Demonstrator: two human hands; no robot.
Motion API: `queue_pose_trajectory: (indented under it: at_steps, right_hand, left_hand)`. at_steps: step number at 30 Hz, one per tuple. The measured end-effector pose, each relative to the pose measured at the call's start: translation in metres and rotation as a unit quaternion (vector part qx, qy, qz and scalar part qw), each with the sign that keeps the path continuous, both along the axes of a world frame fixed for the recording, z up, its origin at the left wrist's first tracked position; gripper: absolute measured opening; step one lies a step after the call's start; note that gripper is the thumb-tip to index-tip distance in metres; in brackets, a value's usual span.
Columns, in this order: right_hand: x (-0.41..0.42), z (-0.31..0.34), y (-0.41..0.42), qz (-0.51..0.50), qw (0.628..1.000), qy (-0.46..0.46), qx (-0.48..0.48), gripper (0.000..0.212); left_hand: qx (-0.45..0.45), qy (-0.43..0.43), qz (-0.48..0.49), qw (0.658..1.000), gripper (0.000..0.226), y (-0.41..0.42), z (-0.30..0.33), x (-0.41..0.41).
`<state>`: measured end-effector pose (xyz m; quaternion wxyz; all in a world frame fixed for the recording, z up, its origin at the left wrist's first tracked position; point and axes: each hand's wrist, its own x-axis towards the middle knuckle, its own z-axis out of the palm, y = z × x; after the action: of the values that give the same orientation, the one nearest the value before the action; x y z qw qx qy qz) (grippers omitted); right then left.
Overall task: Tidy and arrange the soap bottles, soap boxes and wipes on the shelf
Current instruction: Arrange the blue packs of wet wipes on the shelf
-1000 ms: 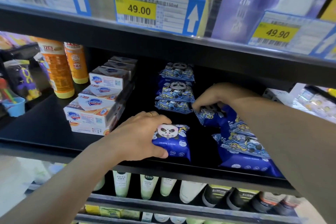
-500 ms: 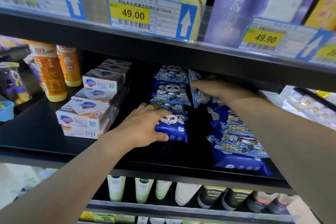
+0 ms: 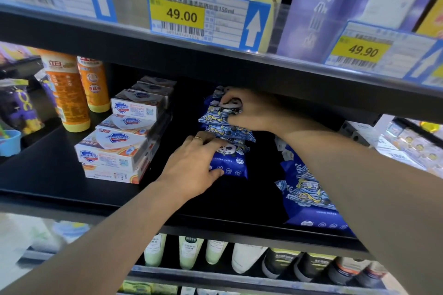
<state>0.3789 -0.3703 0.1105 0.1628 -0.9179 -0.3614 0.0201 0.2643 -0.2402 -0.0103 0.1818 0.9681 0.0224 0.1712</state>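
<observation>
2 orange soap bottles (image 3: 72, 93) stand upright at the left back of the black shelf (image 3: 48, 175), one just behind the other. Right of them, white soap boxes (image 3: 112, 153) with a blue shield logo lie stacked in a row running front to back, front stack 2 high. Mid-shelf, blue panda-print wipes packs (image 3: 227, 127) piled at the back, top one tilted. One more wipes pack (image 3: 231, 163) lies flat just in front, touching the pile. Further right, larger blue wipes packs (image 3: 309, 199) lie overlapping near the shelf front edge.
</observation>
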Motion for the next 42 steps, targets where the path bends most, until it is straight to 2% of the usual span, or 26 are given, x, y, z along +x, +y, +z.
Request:
queue_pose_trajectory:
  at_steps: [5, 8, 11, 13, 18, 22, 24, 26, 29, 32, 37, 39, 42]
  right_hand:
    - [0.006, -0.002, 0.003, -0.013, 0.997, -0.062, -0.04, 0.048]
    - [0.006, -0.002, -0.001, -0.01, 0.998, -0.046, -0.035, 0.055]
    - [0.006, 0.0, -0.007, -0.003, 0.999, -0.035, -0.031, 0.069]
    - [0.005, 0.002, -0.012, 0.004, 0.999, -0.02, -0.029, 0.066]
    - [0.005, 0.003, -0.016, 0.012, 0.998, -0.041, -0.053, 0.051]
    - [0.007, 0.006, -0.015, 0.017, 1.0, 0.01, -0.02, 0.042]
    - [0.01, 0.006, -0.016, 0.002, 1.0, 0.015, -0.013, 0.04]
    - [0.013, 0.005, -0.019, -0.018, 1.0, 0.016, -0.009, 0.045]
    - [0.01, 0.006, -0.028, -0.033, 0.999, 0.026, 0.0, 0.046]
    - [0.002, 0.009, -0.046, -0.044, 0.998, 0.027, 0.027, 0.043]
    - [-0.022, 0.016, -0.098, -0.098, 0.994, -0.029, 0.034, 0.039]
    - [-0.027, 0.02, -0.119, -0.084, 0.995, -0.025, 0.046, 0.04]
    - [-0.036, 0.023, -0.145, -0.042, 0.999, -0.017, 0.001, 0.034]
  left_hand:
    - [0.004, -0.006, 0.003, 1.0, 0.068, 0.003, -0.002, -0.003]
    - [0.002, -0.022, 0.012, 1.0, 0.065, 0.0, 0.001, -0.008]
    - [0.003, -0.091, 0.006, 0.996, 0.055, -0.017, 0.005, -0.019]
    - [-0.028, -0.11, -0.031, 0.993, 0.06, -0.039, 0.009, -0.026]
    - [-0.071, -0.081, -0.161, 0.981, 0.085, -0.09, 0.019, -0.023]
    - [-0.096, -0.053, -0.188, 0.976, 0.1, -0.11, 0.023, -0.012]
    - [-0.152, -0.038, -0.186, 0.97, 0.106, -0.115, 0.027, -0.009]
    - [-0.21, -0.022, -0.196, 0.958, 0.105, -0.119, 0.031, -0.004]
    - [-0.229, -0.021, -0.208, 0.951, 0.1, -0.122, 0.033, 0.003]
    - [-0.246, -0.013, -0.161, 0.956, 0.096, -0.118, 0.027, 0.006]
    - [-0.256, 0.024, -0.114, 0.96, 0.092, -0.114, 0.012, 0.004]
    - [-0.242, 0.041, -0.123, 0.962, 0.095, -0.116, 0.013, 0.006]
    - [-0.217, 0.065, -0.144, 0.963, 0.096, -0.122, 0.019, 0.01]
